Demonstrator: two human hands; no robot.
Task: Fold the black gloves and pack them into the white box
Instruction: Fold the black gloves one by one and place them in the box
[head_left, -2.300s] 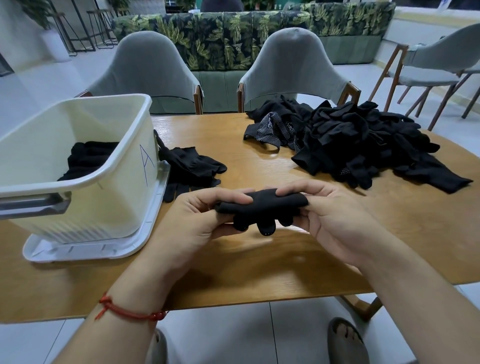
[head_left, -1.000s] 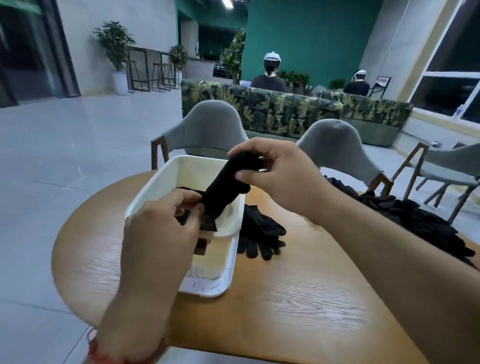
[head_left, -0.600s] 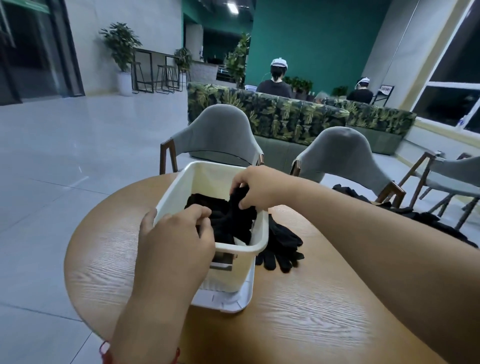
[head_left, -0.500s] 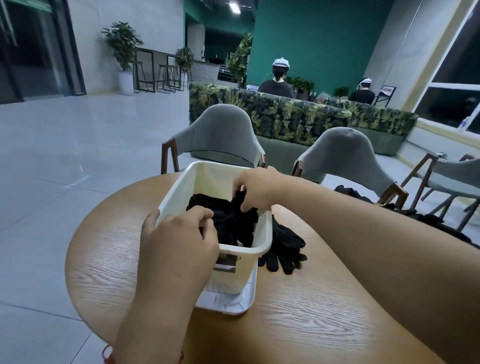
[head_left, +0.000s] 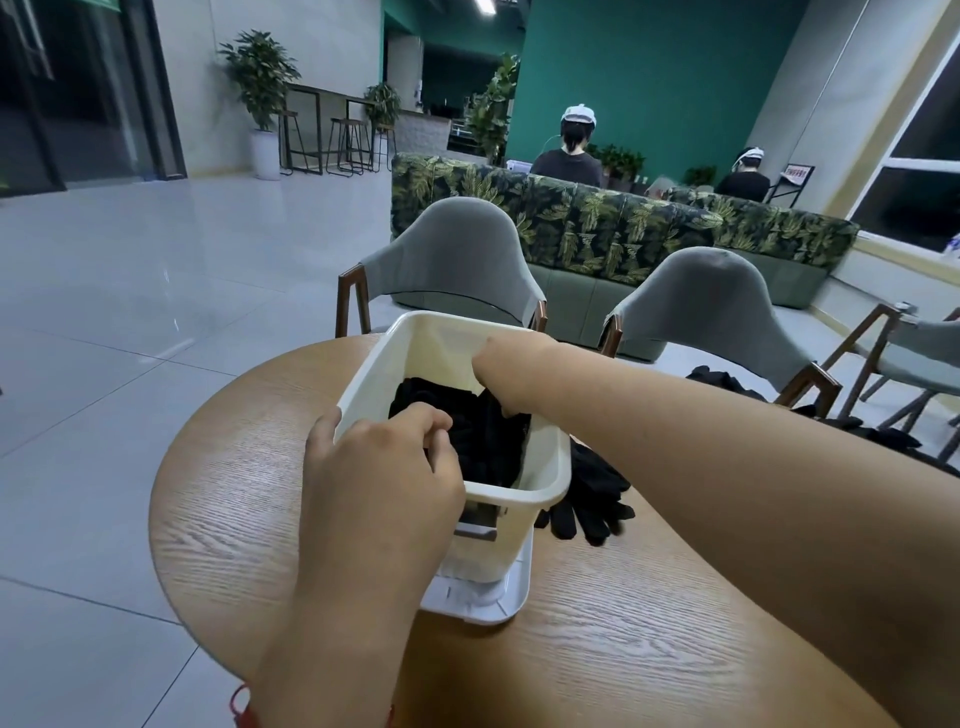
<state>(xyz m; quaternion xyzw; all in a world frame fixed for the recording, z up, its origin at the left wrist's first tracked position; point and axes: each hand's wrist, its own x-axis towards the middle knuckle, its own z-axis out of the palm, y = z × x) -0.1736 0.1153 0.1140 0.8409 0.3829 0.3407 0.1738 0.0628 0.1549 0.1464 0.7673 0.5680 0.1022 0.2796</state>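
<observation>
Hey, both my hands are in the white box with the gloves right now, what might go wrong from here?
The white box stands on a flat white tray near the table edge; pressing with the left hand at its near rim might slide or tip it.
The right hand is buried among the packed gloves, fingers hidden; pulling out could drag a folded one open.

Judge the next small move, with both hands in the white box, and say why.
Probably draw the right hand out of the white box. Its fingers are buried among the black gloves inside, so its glove looks placed; the left hand curls over them at the near rim, and loose gloves lie on the table beside the box.
</observation>
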